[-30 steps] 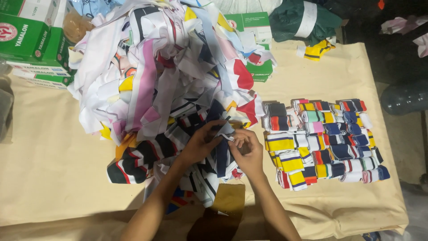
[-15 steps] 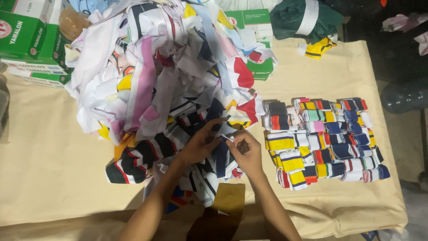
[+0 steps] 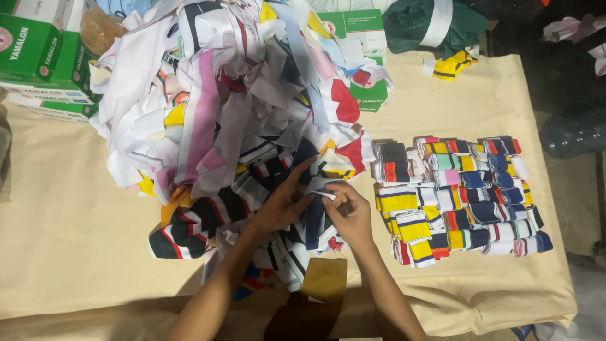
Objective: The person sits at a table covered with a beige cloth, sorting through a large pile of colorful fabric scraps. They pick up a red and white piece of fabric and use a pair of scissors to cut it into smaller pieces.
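Note:
A big heap of striped, many-coloured fabric strips (image 3: 240, 101) covers the middle of a table under a beige cloth (image 3: 69, 240). Both hands meet at the heap's near edge. My left hand (image 3: 284, 199) reaches into the strips and pinches a white and dark strip (image 3: 322, 189). My right hand (image 3: 350, 215) grips the same strip from the right. Just to the right of my hands lies a neat block of folded striped pieces (image 3: 454, 189) in rows.
Green and white cartons (image 3: 38, 57) are stacked at the far left, another green carton (image 3: 360, 38) at the back. A dark green garment (image 3: 435, 25) and a yellow striped piece (image 3: 451, 66) lie at the far edge. Dark floor runs along the right.
Both hands stay at the heap's near edge, working the same strip. My left hand's fingers have shifted slightly up over the strip. The heap and folded block are unchanged.

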